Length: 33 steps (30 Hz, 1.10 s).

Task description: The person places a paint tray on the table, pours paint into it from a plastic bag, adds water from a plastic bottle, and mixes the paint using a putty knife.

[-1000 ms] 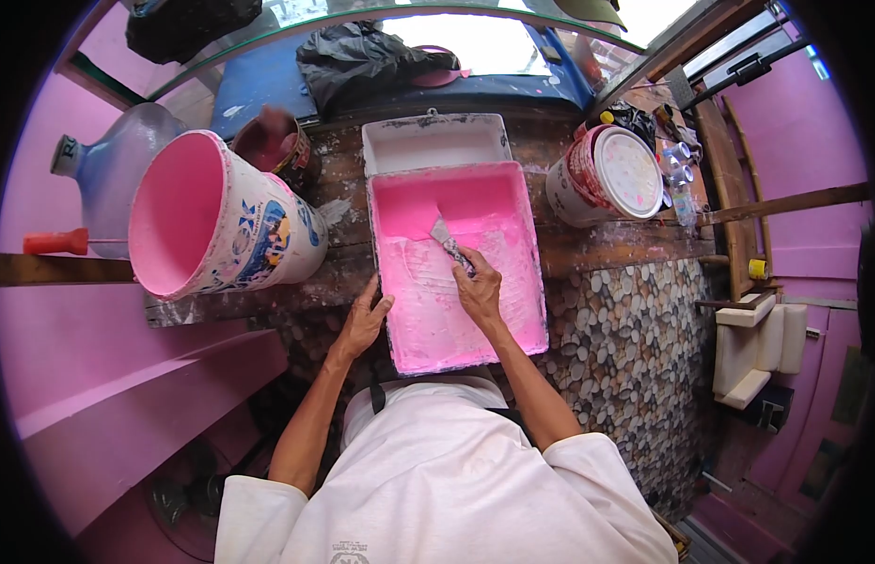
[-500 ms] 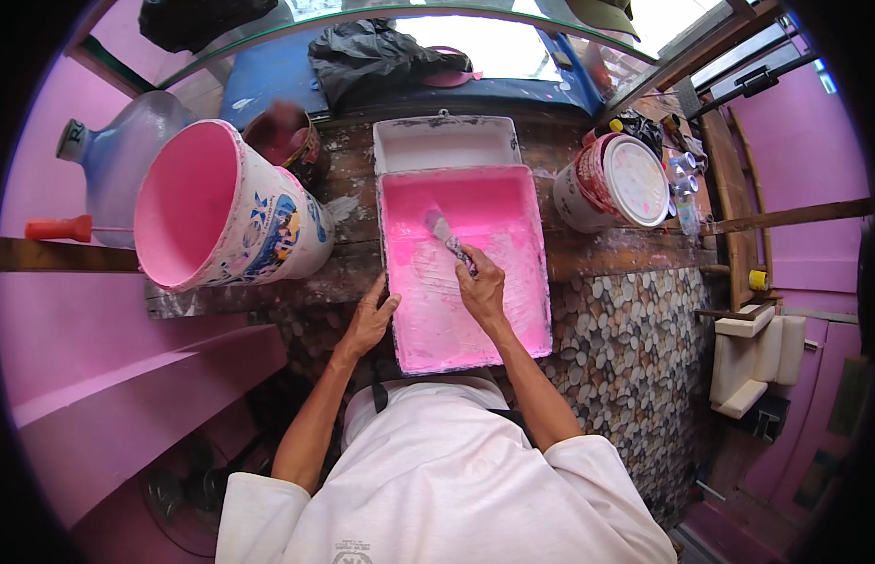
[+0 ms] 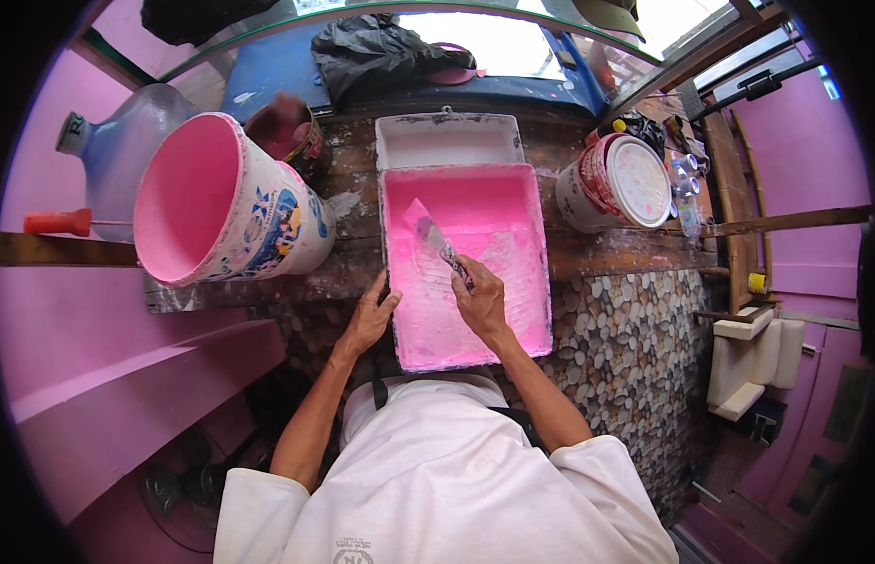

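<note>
At a spattered bench (image 3: pixel 630 250), rests a half-open left hand (image 3: pixel 370 314) against the paint tray (image 3: pixel 475 185) there; grips a scraper (image 3: pixel 428 231) in the closed right hand (image 3: pixel 481 293) over pink paint (image 3: pixel 428 324), partly scraped, streaks left.

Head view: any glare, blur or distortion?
Head view: white glare washes out the area beside the crumpled black bag; head view: fisheye bend curves the glass edge, corners go black; head view: a blurred patch covers part of the dark bucket, while the scraper looks fairly sharp.
</note>
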Motion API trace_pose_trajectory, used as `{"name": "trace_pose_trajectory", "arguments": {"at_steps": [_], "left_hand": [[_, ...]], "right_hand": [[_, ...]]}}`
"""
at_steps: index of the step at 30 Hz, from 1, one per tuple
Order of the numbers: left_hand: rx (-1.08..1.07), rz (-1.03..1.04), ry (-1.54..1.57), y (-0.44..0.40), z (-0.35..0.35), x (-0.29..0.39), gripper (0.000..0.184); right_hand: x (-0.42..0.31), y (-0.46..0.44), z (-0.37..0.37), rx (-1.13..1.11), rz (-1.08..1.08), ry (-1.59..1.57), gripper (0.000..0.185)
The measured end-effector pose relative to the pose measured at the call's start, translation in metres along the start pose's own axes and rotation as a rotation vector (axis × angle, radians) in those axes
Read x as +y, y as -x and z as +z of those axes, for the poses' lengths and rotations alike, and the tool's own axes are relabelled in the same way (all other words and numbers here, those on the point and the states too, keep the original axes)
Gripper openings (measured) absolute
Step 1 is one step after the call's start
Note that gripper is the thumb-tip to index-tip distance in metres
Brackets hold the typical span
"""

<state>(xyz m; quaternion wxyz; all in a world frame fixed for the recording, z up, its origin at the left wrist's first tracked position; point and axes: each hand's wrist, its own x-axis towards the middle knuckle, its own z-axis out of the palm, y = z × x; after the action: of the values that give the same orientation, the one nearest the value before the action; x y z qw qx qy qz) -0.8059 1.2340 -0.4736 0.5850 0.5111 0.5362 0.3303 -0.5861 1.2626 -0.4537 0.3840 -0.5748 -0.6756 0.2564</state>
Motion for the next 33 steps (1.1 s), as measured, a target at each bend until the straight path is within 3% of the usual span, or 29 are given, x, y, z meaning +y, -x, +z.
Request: {"name": "trace_pose_trajectory", "arguments": {"at_steps": [4, 6, 10, 12, 15, 19, 22, 24, 25, 28, 30, 33], "left_hand": [[0.010, 0.017, -0.009, 0.000, 0.001, -0.002, 0.055], [0.037, 0.021, -0.037, 0.000, 0.002, -0.001, 0.055], [0.010, 0.011, -0.030, 0.000, 0.002, 0.005, 0.055], [0.013, -0.002, -0.026, 0.000, 0.002, 0.002, 0.054], [0.035, 0.015, -0.027, 0.000, 0.003, -0.001, 0.054], [0.044, 0.016, -0.002, 0.000, 0.005, -0.013, 0.055], [0.119, 0.045, -0.031, 0.004, 0.016, -0.008, 0.055], [0.294, -0.150, -0.063, 0.014, 0.030, 0.003, 0.055], [0.291, -0.148, -0.067, 0.016, 0.036, -0.002, 0.055], [0.347, -0.191, -0.020, 0.016, 0.052, -0.034, 0.057], [0.457, -0.145, -0.198, 0.014, 0.056, -0.046, 0.061], [0.336, -0.068, -0.039, 0.013, 0.050, -0.044, 0.063]], "right_hand": [[0.007, 0.001, -0.003, -0.002, 0.073, 0.044, 0.032], [0.003, -0.004, -0.007, 0.031, 0.225, 0.056, 0.031], [0.002, -0.009, 0.006, -0.017, 0.082, 0.015, 0.030], [0.006, -0.013, 0.008, -0.024, 0.117, -0.028, 0.030], [0.015, -0.018, -0.007, 0.027, 0.172, 0.095, 0.032], [0.026, -0.018, -0.045, 0.166, 0.055, 0.171, 0.032], [0.046, -0.010, -0.051, 0.227, 0.195, 0.240, 0.031], [0.052, -0.008, -0.047, 0.267, 0.242, 0.252, 0.031], [0.050, -0.007, -0.043, 0.272, 0.245, 0.250, 0.031], [0.042, -0.004, -0.026, 0.264, 0.363, 0.050, 0.031], [0.037, -0.003, -0.015, 0.166, 0.446, -0.133, 0.030], [0.025, -0.004, -0.010, 0.120, 0.404, -0.197, 0.030]]}}
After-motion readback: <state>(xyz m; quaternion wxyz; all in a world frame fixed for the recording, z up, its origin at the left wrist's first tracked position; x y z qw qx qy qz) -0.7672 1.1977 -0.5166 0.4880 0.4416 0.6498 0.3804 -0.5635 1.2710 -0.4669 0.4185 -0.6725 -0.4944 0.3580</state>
